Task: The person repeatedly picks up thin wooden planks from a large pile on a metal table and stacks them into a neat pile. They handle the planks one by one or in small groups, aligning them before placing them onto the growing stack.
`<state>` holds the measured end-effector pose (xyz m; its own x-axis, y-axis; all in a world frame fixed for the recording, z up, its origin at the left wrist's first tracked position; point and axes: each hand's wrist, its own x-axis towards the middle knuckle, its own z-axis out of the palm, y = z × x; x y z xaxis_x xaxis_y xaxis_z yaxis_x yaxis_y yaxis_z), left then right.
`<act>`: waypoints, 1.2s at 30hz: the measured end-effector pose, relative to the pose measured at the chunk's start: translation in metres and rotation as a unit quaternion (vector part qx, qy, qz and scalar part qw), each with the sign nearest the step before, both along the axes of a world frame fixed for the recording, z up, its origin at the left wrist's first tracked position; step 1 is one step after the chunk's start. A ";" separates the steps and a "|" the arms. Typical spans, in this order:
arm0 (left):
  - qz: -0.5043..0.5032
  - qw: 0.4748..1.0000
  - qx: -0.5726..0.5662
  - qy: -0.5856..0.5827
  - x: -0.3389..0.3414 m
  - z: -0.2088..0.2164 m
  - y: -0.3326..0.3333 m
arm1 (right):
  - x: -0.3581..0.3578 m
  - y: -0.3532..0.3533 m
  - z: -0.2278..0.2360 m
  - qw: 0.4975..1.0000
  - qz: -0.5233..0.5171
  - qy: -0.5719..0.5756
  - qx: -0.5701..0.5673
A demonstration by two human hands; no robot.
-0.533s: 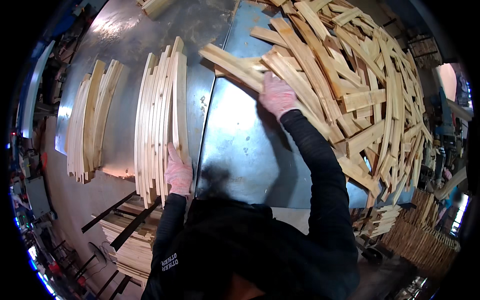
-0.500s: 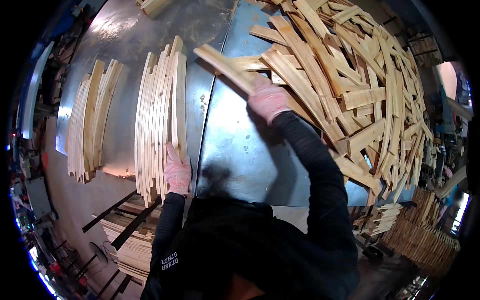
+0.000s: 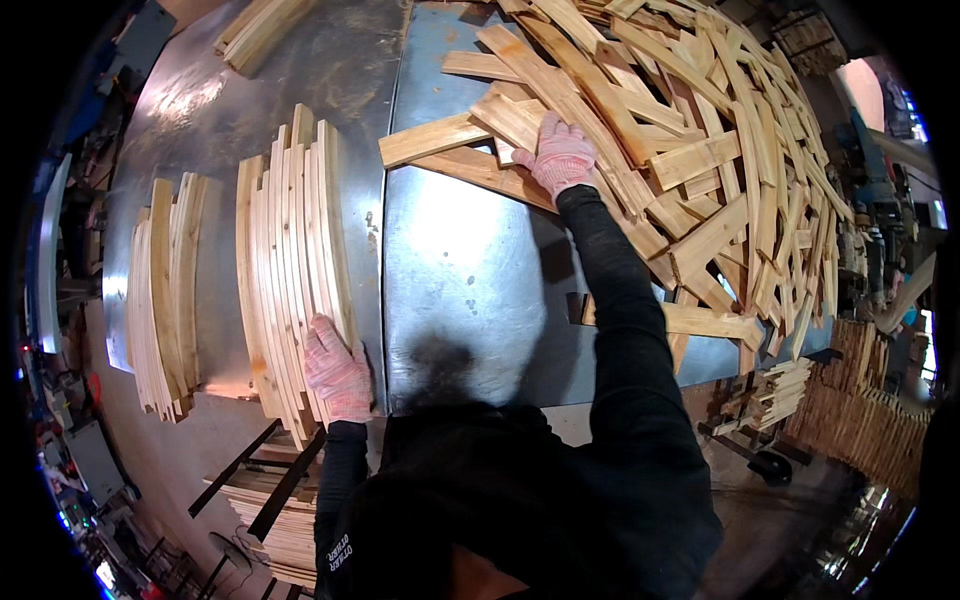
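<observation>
My gloved right hand [image 3: 562, 155] reaches to the near left edge of a loose heap of wooden slats. It grips a wooden slat [image 3: 505, 118] there, thumb on one side and fingers over the other; the slat's far part lies beneath the hand. Another slat [image 3: 435, 137] juts left out of the heap just below. On the left, my gloved left hand [image 3: 338, 370] lies flat over the near right side of a row of upright-edged slats [image 3: 285, 270], fingers together and stretched out, touching the wood.
A smaller row of slats [image 3: 165, 300] lies farther left on the metal table [image 3: 450, 300]. More slats [image 3: 255, 35] sit at the far edge. Black bars [image 3: 285, 490] and stacked wood [image 3: 265, 530] stand below the table's near left edge. Stacked wood [image 3: 860, 430] is at right.
The slat that my right hand held out over the table seam is gone from it; the hand is now on another in the heap. My left hand stays by the row. The view has shifted.
</observation>
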<state>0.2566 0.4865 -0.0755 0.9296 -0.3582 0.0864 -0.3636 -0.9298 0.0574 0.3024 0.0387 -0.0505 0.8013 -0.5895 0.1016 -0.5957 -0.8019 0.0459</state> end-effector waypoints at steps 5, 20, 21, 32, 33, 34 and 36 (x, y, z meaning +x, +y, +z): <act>-0.091 0.995 -0.020 -0.046 0.015 0.007 0.010 | 0.016 0.060 0.059 0.945 0.081 0.016 0.316; 0.115 0.927 -0.149 0.323 0.032 0.017 -0.053 | -0.267 0.026 0.037 0.925 0.117 0.277 0.232; 0.106 0.937 -0.165 0.289 0.026 0.015 -0.052 | -0.310 0.021 0.027 0.910 0.111 0.348 0.197; -0.007 0.997 0.007 -0.074 0.039 0.001 -0.006 | -0.058 0.079 0.037 0.900 0.220 0.003 0.376; -0.011 0.995 -0.033 -0.091 0.040 0.000 -0.004 | -0.012 0.098 0.031 0.892 0.182 -0.036 0.412; -0.002 0.996 -0.087 -0.013 0.034 0.017 -0.009 | 0.026 0.112 0.031 0.850 0.134 -0.047 0.506; -0.022 0.989 -0.135 0.059 0.023 0.020 -0.013 | 0.093 0.141 -0.018 0.830 0.075 -0.103 0.543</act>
